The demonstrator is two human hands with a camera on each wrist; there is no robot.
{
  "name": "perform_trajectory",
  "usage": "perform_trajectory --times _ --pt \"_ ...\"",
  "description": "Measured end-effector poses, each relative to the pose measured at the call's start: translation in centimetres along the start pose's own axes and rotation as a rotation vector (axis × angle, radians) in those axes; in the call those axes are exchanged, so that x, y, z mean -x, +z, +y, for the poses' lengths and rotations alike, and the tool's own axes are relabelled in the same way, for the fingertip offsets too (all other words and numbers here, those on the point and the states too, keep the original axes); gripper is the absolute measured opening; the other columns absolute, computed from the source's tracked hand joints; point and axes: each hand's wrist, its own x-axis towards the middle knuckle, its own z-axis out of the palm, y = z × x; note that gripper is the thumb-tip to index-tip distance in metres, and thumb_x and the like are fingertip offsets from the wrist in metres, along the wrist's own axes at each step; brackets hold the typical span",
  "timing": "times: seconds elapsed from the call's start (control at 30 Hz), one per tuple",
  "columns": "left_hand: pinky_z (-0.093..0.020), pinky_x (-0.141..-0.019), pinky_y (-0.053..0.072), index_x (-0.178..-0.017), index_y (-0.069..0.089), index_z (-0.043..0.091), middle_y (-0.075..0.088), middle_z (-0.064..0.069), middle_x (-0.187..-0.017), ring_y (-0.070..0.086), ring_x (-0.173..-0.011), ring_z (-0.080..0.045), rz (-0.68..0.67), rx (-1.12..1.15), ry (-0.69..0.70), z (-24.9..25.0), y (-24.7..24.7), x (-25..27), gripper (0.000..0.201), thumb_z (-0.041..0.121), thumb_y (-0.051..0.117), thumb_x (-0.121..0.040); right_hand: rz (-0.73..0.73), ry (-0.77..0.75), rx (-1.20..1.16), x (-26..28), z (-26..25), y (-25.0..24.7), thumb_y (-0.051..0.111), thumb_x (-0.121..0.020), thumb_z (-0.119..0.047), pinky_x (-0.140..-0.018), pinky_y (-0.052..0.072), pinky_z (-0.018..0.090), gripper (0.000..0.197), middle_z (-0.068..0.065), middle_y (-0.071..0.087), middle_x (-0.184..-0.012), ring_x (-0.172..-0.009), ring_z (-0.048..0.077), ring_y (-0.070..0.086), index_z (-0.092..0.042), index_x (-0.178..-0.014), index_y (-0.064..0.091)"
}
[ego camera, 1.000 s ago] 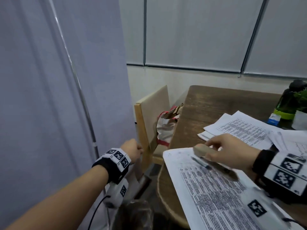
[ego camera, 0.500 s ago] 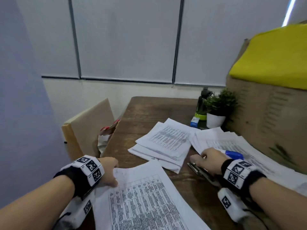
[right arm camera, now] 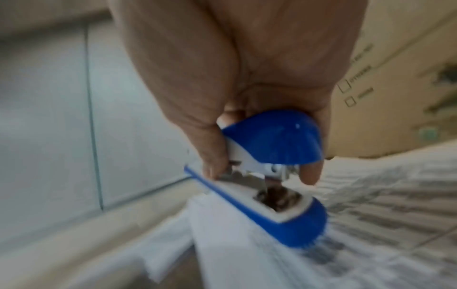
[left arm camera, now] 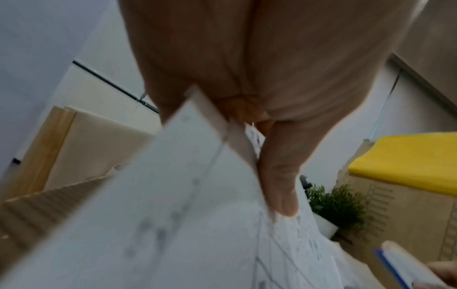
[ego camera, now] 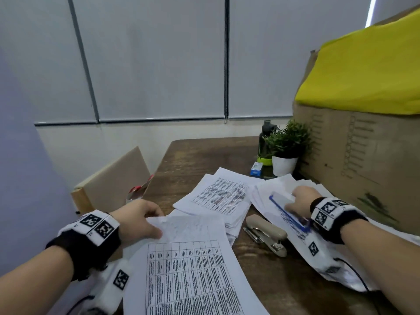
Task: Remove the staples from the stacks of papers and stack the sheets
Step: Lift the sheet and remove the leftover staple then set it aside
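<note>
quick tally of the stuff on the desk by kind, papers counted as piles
Paper piles: 3
Staplers: 2, beige, blue and white
Potted plants: 1
Bottles: 1
Cardboard boxes: 1
Small blue boxes: 1
Total: 9

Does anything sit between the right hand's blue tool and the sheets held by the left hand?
Yes: the beige stapler lies on the table between the right hand, gripping the blue tool, and the sheets pinched by the left hand.
</note>
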Motion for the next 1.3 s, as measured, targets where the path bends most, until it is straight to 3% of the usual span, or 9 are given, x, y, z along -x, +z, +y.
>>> perform_trajectory --times 0.13,0.23,0.4,0.5,0.67,0.87,1.0,1.2,1.3 --pt "-0.028 -0.07 0.055 -0.074 0.07 0.018 0.075 0.003 -0.075 0.065 -0.066 -0.008 -0.013 0.176 0.004 0.0 -0.9 0.2 0.018 0.009 0.085 -0.071 0.131 -0.033 -0.892 3.4 -1.2 -3.4 0.071 -0.08 -0.009 -0.068 0.052 0.038 0.018 0.016 0.063 -0.082 -0.075 0.03 0.06 -0.007 -0.071 0.056" --pt "-0.035 -0.069 0.057 -0.072 0.07 0.014 0.074 -0.006 -0.074 0.067 -0.065 -0.016 0.009 0.35 0.015 0.0 -1.9 0.7 0.017 0.003 0.084 -0.072 -0.026 -0.061 -1.312 6.5 -2.4 -4.2 0.06 -0.06 0.008 -0.069 0.042 0.045 0.026 0.021 0.051 -0.085 -0.076 0.033 0.047 0.0 -0.083 0.051" --pt "-0.028 -0.05 0.056 -0.064 0.07 0.011 0.07 -0.014 -0.069 0.066 -0.054 -0.017 0.093 0.677 0.023 1.1 -3.4 1.9 0.027 0.004 0.093 -0.052 -0.557 -0.287 -1.32 13.0 -5.5 -2.9 0.049 -0.056 0.01 -0.049 0.053 0.036 0.053 0.021 0.063 -0.073 -0.056 0.03 0.062 -0.002 -0.107 0.056" --pt "-0.026 -0.047 0.055 -0.07 0.068 0.009 0.068 -0.015 -0.07 0.064 -0.049 -0.017 0.141 0.814 0.034 1.4 -3.9 2.5 0.019 0.0 0.082 -0.061 -0.723 -0.378 -1.129 15.1 -7.9 -1.2 0.047 -0.058 0.008 -0.058 0.055 0.033 0.042 0.015 0.07 -0.076 -0.064 0.023 0.068 0.0 -0.096 0.063" --pt "-0.031 -0.049 0.058 -0.097 0.059 0.007 0.068 -0.013 -0.076 0.065 -0.051 -0.017 0.321 1.126 -0.086 0.2 -3.4 3.7 0.007 0.007 0.061 -0.09 -0.63 -0.312 -1.119 14.1 -8.9 -0.6 0.05 -0.063 0.007 -0.074 0.059 0.045 0.046 0.021 0.072 -0.092 -0.083 0.036 0.069 0.007 -0.107 0.061" --pt "-0.051 -0.092 0.055 -0.117 0.061 0.0 0.074 -0.018 -0.106 0.071 -0.099 -0.035 -0.106 0.899 -0.343 -3.7 0.7 5.5 0.041 0.014 0.075 -0.081 -0.57 -0.204 -1.144 13.8 -8.8 0.3 0.043 -0.078 0.017 -0.066 0.054 0.031 0.038 0.014 0.065 -0.084 -0.075 0.025 0.061 -0.003 -0.101 0.064" --pt "-0.03 -0.08 0.057 -0.098 0.072 0.019 0.077 0.005 -0.09 0.073 -0.086 -0.014 -0.093 0.402 -0.35 -3.5 3.3 6.4 0.02 0.017 0.08 -0.08 -0.611 -0.138 -1.128 14.9 -9.3 1.8 0.05 -0.053 0.007 -0.059 0.054 0.03 0.049 0.013 0.069 -0.081 -0.069 0.021 0.067 -0.005 -0.097 0.069" --pt "-0.025 -0.056 0.053 -0.087 0.069 0.013 0.075 -0.003 -0.079 0.073 -0.07 -0.018 0.208 0.59 -0.375 -2.4 2.4 6.3 0.007 0.019 0.073 -0.087 -0.772 -0.226 -1.185 16.2 -8.6 1.6 0.047 -0.059 0.016 -0.064 0.054 0.036 0.048 0.011 0.068 -0.065 -0.075 0.033 0.062 0.0 -0.098 0.072" --pt "-0.032 -0.063 0.058 -0.088 0.071 0.004 0.076 -0.011 -0.079 0.073 -0.072 -0.027 0.286 0.673 -0.376 -1.7 1.5 6.2 0.022 0.026 0.073 -0.087 -0.786 -0.272 -1.084 16.6 -9.4 1.2 0.05 -0.062 0.01 -0.052 0.052 0.026 0.051 0.012 0.067 -0.073 -0.065 0.022 0.065 0.0 -0.108 0.069"
